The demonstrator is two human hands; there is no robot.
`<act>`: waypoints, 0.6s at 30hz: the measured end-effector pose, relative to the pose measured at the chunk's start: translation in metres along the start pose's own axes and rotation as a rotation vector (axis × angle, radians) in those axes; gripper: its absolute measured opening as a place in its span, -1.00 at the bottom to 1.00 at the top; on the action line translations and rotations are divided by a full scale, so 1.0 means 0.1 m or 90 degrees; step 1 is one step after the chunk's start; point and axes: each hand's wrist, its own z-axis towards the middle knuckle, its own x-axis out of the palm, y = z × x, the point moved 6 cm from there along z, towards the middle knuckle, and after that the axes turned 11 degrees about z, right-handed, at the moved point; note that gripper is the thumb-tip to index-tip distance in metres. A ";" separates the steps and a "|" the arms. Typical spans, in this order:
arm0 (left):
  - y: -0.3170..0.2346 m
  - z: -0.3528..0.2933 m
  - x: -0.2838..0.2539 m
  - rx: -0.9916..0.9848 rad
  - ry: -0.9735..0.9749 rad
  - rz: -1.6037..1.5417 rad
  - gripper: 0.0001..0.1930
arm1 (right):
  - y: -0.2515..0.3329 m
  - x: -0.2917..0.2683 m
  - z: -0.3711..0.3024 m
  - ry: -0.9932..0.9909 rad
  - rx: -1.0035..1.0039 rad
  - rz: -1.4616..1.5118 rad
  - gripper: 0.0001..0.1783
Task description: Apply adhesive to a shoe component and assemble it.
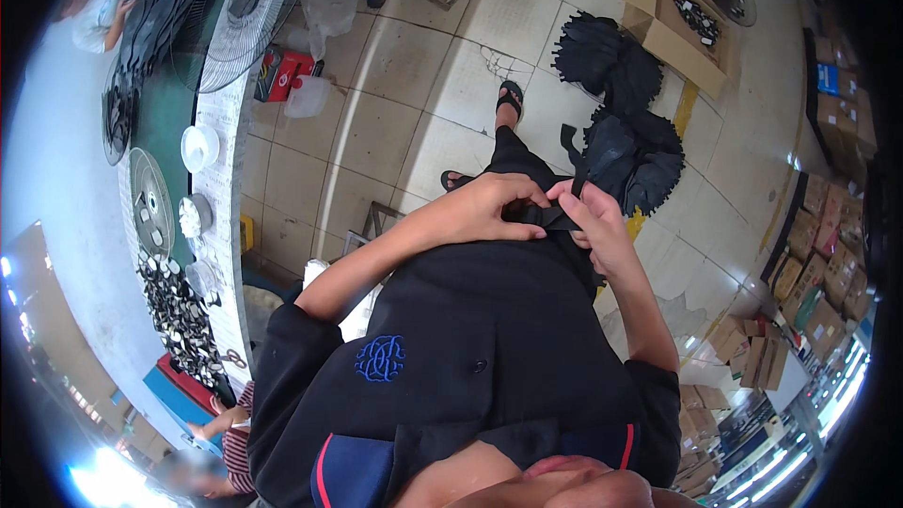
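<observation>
In front of my waist, both hands work on a black fabric strap (570, 152), whose loose end sticks up and away beyond my fingers. My right hand (600, 224) pinches the strap between thumb and fingers. Curved around the near part of the same strap, my left hand (503, 207) has its fingertips and thumb closing on it. Dark trousers behind the strap make its lower part hard to make out. On the floor just beyond my right hand lie bundles of black straps (635, 160), fanned out in piles.
Left of me stands a long table (226, 254) with wire fan guards (150, 198), white tubs (199, 147) and a heap of small black-and-white parts (174, 310). A cardboard box (649, 0) sits ahead right. Cartons (818, 292) line the right side. Two other people are at the left.
</observation>
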 end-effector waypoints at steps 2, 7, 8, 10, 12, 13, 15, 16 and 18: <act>-0.01 0.00 0.00 0.022 -0.033 0.011 -0.58 | -0.03 0.02 0.04 -0.061 -0.031 -0.014 -0.74; 0.02 0.01 0.02 0.050 -0.082 0.059 -0.57 | 0.00 -0.08 0.04 -0.133 -0.098 -0.004 -0.66; 0.01 0.02 0.02 0.064 -0.087 0.048 -0.58 | 0.09 -0.04 0.02 -0.185 -0.169 -0.069 -0.61; 0.00 0.01 0.01 0.075 -0.096 0.040 -0.58 | 0.14 0.04 0.01 -0.216 -0.208 -0.125 -0.58; 0.04 0.00 0.02 -0.005 -0.080 -0.040 -0.60 | 0.15 0.04 -0.01 -0.248 -0.249 -0.178 -0.54; 0.04 -0.01 0.04 -0.006 -0.080 -0.038 -0.60 | 0.13 0.02 -0.01 -0.264 -0.275 -0.190 -0.52; 0.10 -0.01 0.09 -0.037 -0.070 -0.162 -0.66 | 0.11 0.01 -0.02 -0.280 -0.303 -0.199 -0.51; 0.12 -0.01 0.11 -0.037 -0.068 -0.159 -0.66 | 0.11 0.00 -0.03 -0.287 -0.307 -0.199 -0.52; 0.19 -0.01 0.18 -0.091 -0.037 -0.320 -0.70 | 0.10 0.00 -0.05 -0.296 -0.313 -0.196 -0.52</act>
